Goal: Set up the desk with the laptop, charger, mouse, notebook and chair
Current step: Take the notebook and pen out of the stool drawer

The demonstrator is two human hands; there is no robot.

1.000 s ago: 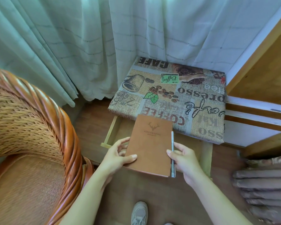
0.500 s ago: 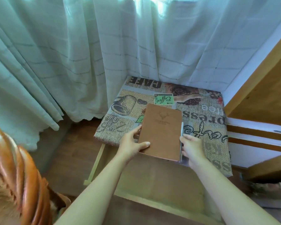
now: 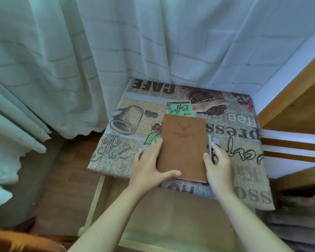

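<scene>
Head view: one notebook (image 3: 183, 148), one pen (image 3: 209, 145), two hands.

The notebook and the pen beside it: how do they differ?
The notebook is broad, flat and brown, with a deer-head emblem; the pen is thin and silvery. The left hand rests flat against the notebook with its thumb over the cover; the right hand pinches the pen. Both lie lengthwise on the coffee-print tablecloth.
</scene>
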